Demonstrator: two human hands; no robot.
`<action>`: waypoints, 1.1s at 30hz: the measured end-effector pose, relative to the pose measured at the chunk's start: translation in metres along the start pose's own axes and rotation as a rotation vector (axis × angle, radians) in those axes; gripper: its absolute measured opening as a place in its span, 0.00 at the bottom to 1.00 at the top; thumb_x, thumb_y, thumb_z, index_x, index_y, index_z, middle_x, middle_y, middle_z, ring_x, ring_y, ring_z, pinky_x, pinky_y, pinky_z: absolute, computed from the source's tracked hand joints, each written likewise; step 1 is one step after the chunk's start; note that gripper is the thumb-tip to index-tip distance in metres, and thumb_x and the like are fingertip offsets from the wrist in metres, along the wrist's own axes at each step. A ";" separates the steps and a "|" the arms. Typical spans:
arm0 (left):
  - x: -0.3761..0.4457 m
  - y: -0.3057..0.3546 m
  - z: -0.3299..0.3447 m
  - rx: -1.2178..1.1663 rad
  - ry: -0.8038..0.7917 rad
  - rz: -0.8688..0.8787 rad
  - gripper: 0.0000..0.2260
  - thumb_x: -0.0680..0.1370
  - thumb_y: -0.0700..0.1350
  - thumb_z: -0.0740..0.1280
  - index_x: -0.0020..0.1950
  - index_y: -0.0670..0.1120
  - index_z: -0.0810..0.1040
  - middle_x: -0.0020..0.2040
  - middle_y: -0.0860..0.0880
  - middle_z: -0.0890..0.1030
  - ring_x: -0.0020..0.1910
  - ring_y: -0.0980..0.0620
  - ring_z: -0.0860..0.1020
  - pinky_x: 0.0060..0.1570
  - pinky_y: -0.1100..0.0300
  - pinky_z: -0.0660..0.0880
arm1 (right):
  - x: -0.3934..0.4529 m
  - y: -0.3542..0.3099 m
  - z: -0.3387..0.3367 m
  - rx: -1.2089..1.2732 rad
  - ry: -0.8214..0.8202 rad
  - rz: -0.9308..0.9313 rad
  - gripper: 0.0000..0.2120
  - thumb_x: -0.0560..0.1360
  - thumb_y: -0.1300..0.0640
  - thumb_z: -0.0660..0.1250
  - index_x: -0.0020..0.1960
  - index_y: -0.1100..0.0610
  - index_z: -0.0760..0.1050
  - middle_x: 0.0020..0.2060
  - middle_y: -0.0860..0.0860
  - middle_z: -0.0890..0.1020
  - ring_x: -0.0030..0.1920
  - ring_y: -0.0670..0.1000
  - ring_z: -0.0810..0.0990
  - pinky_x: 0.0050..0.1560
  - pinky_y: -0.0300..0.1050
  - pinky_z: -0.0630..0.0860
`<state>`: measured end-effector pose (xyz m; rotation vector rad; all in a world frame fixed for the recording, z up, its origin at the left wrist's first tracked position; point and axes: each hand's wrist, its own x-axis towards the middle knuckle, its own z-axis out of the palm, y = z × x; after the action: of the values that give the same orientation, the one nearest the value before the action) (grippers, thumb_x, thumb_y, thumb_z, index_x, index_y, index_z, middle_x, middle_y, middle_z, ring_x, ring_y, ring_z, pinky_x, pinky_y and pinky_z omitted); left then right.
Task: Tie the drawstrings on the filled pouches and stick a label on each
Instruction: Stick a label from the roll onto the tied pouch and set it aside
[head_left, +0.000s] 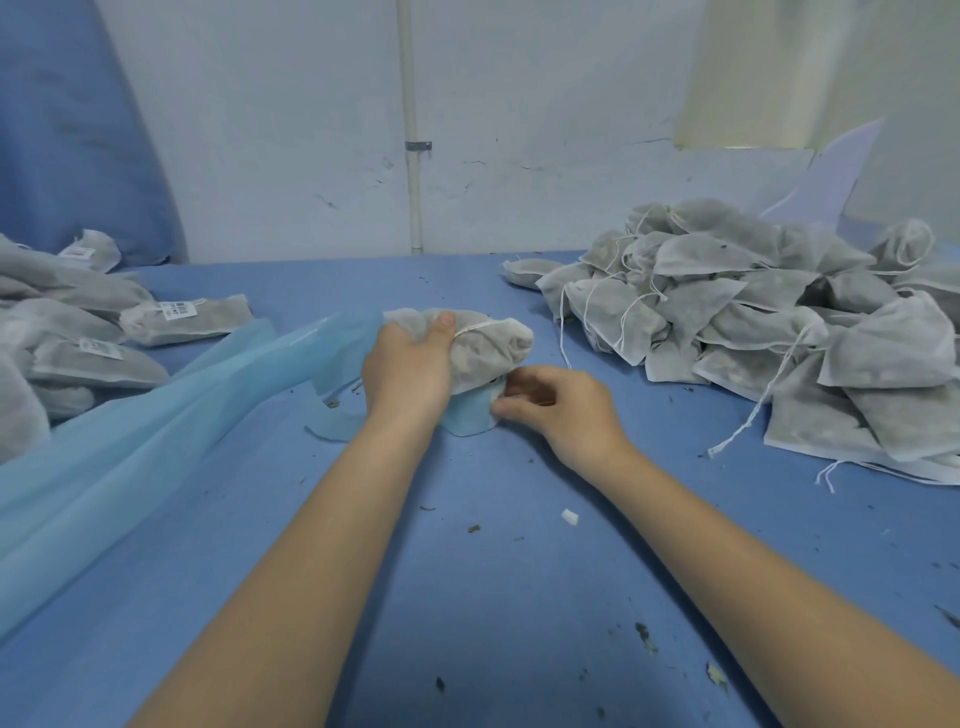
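The left hand (408, 364) grips a filled drawstring pouch (483, 348) – the right hand (556, 402) pinches the blue label roll (467, 415) beneath.

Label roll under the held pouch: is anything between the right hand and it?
Nothing visible. The right hand already has its fingertips on the blue label roll, pinching at its edge. The left hand holds the tied pouch just above the roll, overhanging its top but not blocking the fingers.
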<state>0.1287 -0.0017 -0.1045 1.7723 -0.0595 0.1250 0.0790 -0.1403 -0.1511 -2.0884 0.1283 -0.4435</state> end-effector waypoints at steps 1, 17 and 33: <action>0.000 0.000 0.000 0.011 -0.002 0.008 0.19 0.79 0.53 0.62 0.61 0.40 0.75 0.59 0.43 0.78 0.60 0.43 0.75 0.62 0.49 0.70 | 0.002 0.000 0.000 0.008 0.009 -0.012 0.09 0.69 0.59 0.76 0.49 0.52 0.82 0.38 0.42 0.82 0.35 0.30 0.77 0.41 0.22 0.68; 0.001 -0.001 -0.003 -0.020 -0.010 -0.018 0.17 0.79 0.52 0.63 0.59 0.41 0.76 0.57 0.43 0.79 0.58 0.43 0.76 0.61 0.49 0.71 | 0.012 0.007 -0.011 0.175 -0.039 -0.051 0.15 0.66 0.64 0.77 0.50 0.54 0.80 0.41 0.47 0.85 0.39 0.40 0.83 0.44 0.28 0.74; 0.003 -0.003 -0.006 -0.046 -0.050 -0.032 0.18 0.78 0.53 0.63 0.62 0.42 0.75 0.59 0.44 0.78 0.60 0.44 0.76 0.63 0.49 0.70 | 0.024 0.010 -0.015 0.050 -0.065 -0.082 0.11 0.67 0.61 0.77 0.45 0.47 0.83 0.37 0.37 0.83 0.40 0.33 0.80 0.46 0.26 0.72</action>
<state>0.1321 0.0045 -0.1063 1.7294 -0.0696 0.0555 0.0970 -0.1637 -0.1462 -2.0617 -0.0069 -0.4241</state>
